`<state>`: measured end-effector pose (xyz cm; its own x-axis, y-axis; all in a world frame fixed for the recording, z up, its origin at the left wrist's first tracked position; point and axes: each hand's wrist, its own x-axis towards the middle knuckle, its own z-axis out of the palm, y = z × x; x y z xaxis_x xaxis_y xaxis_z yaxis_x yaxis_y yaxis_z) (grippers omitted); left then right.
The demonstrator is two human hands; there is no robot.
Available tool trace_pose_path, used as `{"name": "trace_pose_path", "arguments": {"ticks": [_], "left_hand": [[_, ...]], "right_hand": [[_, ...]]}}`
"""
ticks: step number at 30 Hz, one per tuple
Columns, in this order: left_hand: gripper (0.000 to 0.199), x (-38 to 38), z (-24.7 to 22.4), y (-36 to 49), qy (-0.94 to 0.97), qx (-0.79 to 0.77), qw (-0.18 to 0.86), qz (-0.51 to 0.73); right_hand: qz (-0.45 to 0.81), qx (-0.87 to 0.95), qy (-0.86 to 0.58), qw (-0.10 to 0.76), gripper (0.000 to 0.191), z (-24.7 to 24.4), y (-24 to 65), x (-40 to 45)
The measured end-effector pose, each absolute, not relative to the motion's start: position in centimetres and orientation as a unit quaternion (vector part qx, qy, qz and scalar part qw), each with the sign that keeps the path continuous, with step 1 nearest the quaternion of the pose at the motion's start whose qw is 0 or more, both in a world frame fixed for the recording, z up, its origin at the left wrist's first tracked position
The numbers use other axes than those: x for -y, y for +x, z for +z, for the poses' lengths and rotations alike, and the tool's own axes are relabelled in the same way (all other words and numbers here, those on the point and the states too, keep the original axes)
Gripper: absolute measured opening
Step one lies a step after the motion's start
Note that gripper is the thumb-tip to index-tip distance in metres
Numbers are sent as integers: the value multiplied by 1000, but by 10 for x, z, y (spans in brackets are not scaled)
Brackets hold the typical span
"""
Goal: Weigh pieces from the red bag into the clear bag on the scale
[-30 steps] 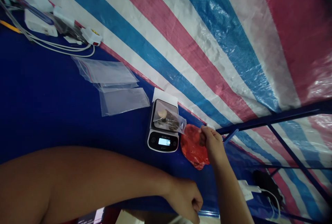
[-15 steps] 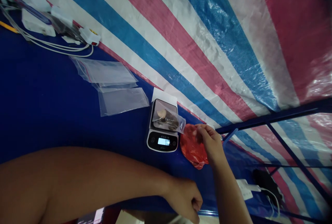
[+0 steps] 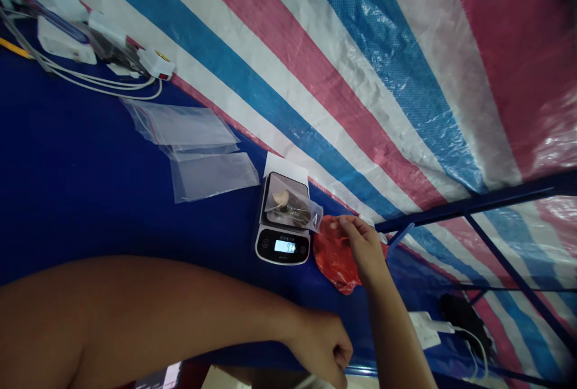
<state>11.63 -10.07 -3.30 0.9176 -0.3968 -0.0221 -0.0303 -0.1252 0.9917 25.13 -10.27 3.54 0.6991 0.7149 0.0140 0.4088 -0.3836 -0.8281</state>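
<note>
A digital scale (image 3: 283, 246) with a lit display stands on the blue table. On its pan lies a clear plastic bag (image 3: 315, 213) with a pale round piece (image 3: 280, 198) and dark, slender pieces in it. To the right of the scale is a red plastic bag (image 3: 338, 263). Over the red bag, my right hand (image 3: 363, 248) has its thumb and fingers pinched together; what they hold, if anything, is too small to make out. My left hand (image 3: 322, 344) is curled into a fist near the table's front edge, and its palm is hidden.
Flat clear zip bags (image 3: 211, 175) lie left of the scale. Farther left are white cables (image 3: 103, 83) and plugs (image 3: 155, 63). A striped sheet (image 3: 279, 64) hangs behind the table. Blue metal bars (image 3: 473, 202) and a white charger (image 3: 424, 329) are at the right.
My right hand has shifted slightly left and up over the red bag. The digits on the scale's display have changed to a slightly higher reading. My left hand has stayed in place.
</note>
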Motion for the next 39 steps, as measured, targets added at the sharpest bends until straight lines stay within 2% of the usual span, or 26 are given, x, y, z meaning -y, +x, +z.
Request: {"name": "trace_pose_path", "arguments": {"ticks": [6,11,18,29,33,39], "left_hand": [[28,101,-35,118,734,143,644,-159],[28,101,-34,118,730,137,649,-166],[27,100,-28,117,720,129,660,-172],[29,103,-37,117,728,142,657,-139],[31,104,-40,117,730,135,658,-127],[31,104,-39,114,717,127,674,-125]], "right_hand": [[215,375,-814,389,45,34,251,99],[309,377,-765,420,43,29,249,93],[354,425,-719,421,41,21,243,84],[248,478,-762,360,41,26,234,88],[141,444,-821,329,41,47,245,110],[-49,271,-909,314,45,91,282,182]]}}
